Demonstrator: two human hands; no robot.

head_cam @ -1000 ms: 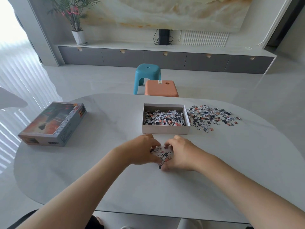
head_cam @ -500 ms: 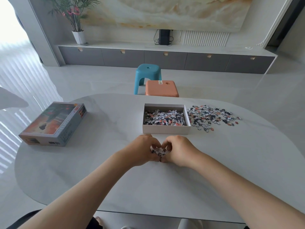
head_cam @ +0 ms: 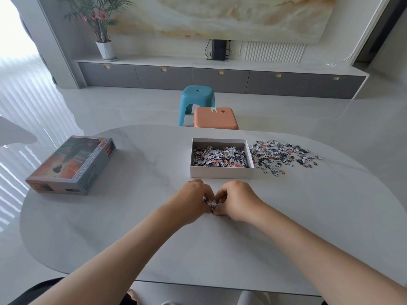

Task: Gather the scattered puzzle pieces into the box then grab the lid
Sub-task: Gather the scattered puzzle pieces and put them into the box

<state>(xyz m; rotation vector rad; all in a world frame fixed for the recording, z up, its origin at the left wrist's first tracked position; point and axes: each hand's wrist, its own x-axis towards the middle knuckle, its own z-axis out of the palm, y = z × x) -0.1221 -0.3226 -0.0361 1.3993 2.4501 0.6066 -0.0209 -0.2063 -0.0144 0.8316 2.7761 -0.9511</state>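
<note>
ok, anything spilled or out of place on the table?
Yes. A loose spread of puzzle pieces lies on the table right of the open box, outside it. The left hand and right hand pinch another small clump in front of the box. The lid sits apart at left, undamaged.

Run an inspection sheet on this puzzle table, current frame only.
Surface: white oval table.
Job's things: open box part-filled with pieces; loose pile right of it; printed lid at the left edge.
Clutter: nothing seen.
Hands: left hand and right hand both curled round a clump of pieces on the table before the box.
Cables: black cords by a black device on the far ledge.
Surroundings: blue stool, orange stool, potted plant.
</note>
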